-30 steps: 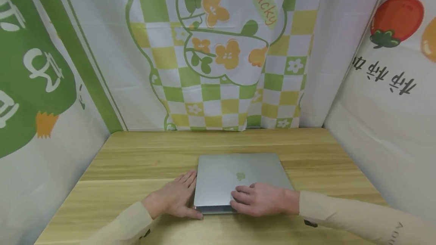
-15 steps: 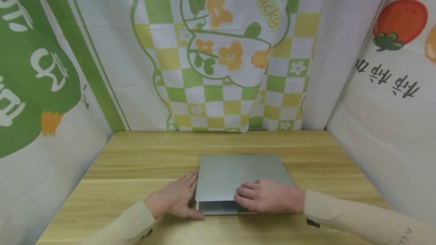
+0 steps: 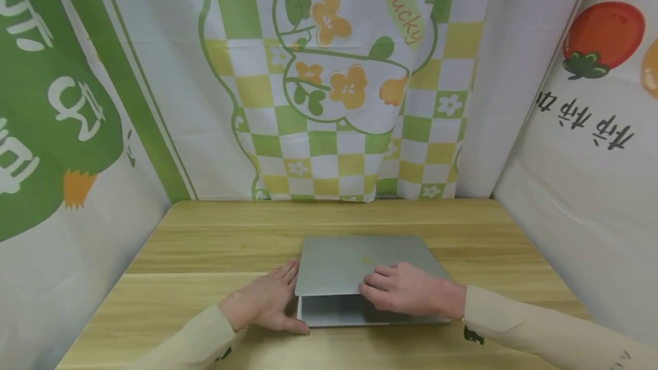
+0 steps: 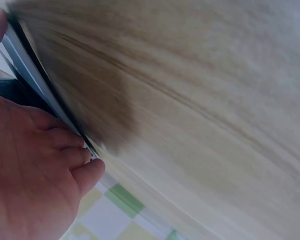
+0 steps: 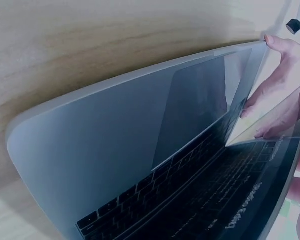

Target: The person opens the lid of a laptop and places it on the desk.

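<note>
A silver laptop (image 3: 329, 270) lies on the wooden table with its lid partly raised, leaving a gap along the front. My right hand (image 3: 408, 291) grips the lid's front edge with curled fingers. Against the laptop's left side rests my left hand (image 3: 264, 304), its fingers stretched along the side and its thumb by the front corner. The right wrist view looks into the gap, at the trackpad (image 5: 197, 102), the black keyboard (image 5: 140, 192) and a dark screen (image 5: 230, 200) with reflections. In the left wrist view, the left palm (image 4: 30, 165) faces the camera beside the laptop's edge.
The wooden table (image 3: 216, 238) carries the laptop near its front edge. A checkered green and yellow curtain (image 3: 329, 147) hangs behind it. Printed white cloths stand along the left side (image 3: 139, 198) and the right side (image 3: 576, 198).
The lid's front edge has risen with my right hand, and the gap above the base has grown wider. My left hand has stayed at the laptop's left side.
</note>
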The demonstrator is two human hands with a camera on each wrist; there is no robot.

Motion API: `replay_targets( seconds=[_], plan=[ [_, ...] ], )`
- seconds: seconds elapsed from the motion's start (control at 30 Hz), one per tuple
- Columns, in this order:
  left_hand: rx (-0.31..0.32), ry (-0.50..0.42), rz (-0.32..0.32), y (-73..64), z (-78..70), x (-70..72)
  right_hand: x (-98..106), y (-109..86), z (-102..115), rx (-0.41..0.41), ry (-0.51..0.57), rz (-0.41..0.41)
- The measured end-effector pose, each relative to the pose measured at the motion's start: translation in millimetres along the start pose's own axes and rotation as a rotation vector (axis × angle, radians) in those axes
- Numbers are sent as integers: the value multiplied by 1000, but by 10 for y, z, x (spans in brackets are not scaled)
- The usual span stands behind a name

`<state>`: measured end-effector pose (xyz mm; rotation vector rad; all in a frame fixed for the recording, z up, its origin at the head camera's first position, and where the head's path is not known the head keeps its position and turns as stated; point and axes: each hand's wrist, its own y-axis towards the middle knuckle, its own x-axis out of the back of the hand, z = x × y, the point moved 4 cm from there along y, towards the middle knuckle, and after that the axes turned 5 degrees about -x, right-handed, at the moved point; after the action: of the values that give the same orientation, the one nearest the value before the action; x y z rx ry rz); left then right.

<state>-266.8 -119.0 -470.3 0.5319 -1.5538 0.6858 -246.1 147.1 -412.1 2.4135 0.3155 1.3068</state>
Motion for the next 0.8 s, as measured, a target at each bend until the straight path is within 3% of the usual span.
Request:
replay_targets(
  seconds=[0.17, 0.5, 0.8],
  plan=[
    [10, 0, 7, 5, -16, 13, 25, -15, -70, -37, 4, -51],
    [19, 4, 11, 20, -5, -15, 38, -23, -96, -9, 1, -84],
    [-15, -27, -26, -4, 11, 17, 84, 50, -121, -29, 31, -117]
  ],
)
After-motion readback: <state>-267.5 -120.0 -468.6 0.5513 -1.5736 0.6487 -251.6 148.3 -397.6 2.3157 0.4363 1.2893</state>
